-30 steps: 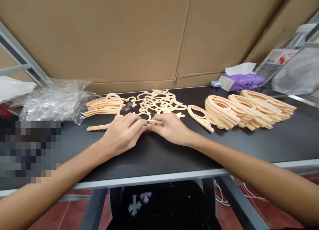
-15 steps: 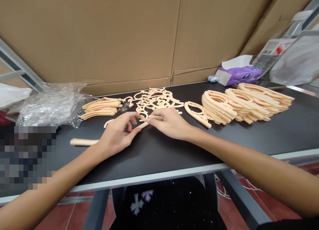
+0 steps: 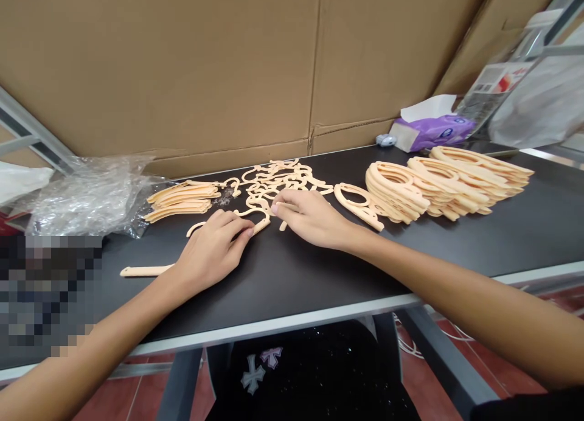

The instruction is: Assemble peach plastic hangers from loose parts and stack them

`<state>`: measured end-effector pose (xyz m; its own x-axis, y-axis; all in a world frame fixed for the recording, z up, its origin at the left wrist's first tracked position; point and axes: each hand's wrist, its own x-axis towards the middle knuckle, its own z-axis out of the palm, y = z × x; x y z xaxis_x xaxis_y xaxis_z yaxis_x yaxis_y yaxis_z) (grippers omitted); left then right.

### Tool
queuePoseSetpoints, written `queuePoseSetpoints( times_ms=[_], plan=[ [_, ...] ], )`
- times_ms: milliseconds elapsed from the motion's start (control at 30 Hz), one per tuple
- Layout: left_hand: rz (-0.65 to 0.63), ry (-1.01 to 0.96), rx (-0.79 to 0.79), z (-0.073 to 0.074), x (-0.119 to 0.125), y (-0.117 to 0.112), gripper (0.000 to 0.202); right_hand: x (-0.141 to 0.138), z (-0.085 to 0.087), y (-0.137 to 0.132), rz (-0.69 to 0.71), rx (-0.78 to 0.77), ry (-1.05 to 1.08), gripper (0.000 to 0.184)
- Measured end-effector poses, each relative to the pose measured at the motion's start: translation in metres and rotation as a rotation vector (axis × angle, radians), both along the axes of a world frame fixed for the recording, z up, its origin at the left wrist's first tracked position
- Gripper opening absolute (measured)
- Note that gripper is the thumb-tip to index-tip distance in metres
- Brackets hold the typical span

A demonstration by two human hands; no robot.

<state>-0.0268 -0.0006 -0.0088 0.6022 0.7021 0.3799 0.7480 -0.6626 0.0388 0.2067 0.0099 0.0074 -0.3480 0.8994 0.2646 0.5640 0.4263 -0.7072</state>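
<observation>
My left hand is closed, thumb and fingers pinching a beige hanger arm close over the black table. A curved beige hook meets the far end of that arm. Just to the right, my right hand has its fingers closed round a slim beige strip, mostly hidden under the palm. Behind both hands lies a loose heap of beige hooks. Another flat beige arm rests by my left wrist, partly covered by it.
Curved beige strips are stacked at the left, beside crumpled clear plastic. Fanned piles of beige hanger pieces lie on the right. A purple tissue pack stands at the back before the cardboard wall.
My hands have drawn apart slightly; the right no longer touches the piece in my left. The hook and the end of the arm show more plainly. The view has shifted a little.
</observation>
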Motion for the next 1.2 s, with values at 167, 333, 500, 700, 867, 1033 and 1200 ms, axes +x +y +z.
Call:
queuePoseSetpoints(
  times_ms=[167, 333, 500, 700, 867, 1033, 1200],
  plan=[
    [-0.019, -0.009, 0.02, 0.002, 0.0, -0.001, 0.025, 0.003, 0.004, 0.0, 0.069, -0.058, -0.092, 0.018],
    [-0.033, -0.042, 0.019, 0.001, 0.0, -0.001, 0.02, 0.005, 0.006, 0.001, 0.133, -0.072, -0.07, 0.018],
    [-0.073, -0.11, 0.083, 0.001, -0.002, -0.004, 0.016, 0.004, 0.001, 0.004, 0.129, -0.027, -0.047, 0.018],
    [-0.169, -0.057, 0.214, 0.0, -0.001, -0.005, 0.013, 0.004, 0.004, 0.0, 0.093, 0.006, 0.006, 0.019],
    [-0.233, -0.016, 0.282, 0.002, 0.001, -0.007, 0.013, 0.002, 0.004, -0.002, 0.145, 0.005, 0.11, 0.018],
    [-0.306, 0.001, 0.306, 0.003, 0.002, -0.008, 0.011, -0.001, 0.001, 0.0, 0.272, -0.124, 0.072, 0.018],
    [-0.333, 0.013, 0.315, 0.003, 0.001, -0.008, 0.008, -0.004, -0.005, 0.002, 0.173, -0.029, 0.188, 0.02]
  ],
)
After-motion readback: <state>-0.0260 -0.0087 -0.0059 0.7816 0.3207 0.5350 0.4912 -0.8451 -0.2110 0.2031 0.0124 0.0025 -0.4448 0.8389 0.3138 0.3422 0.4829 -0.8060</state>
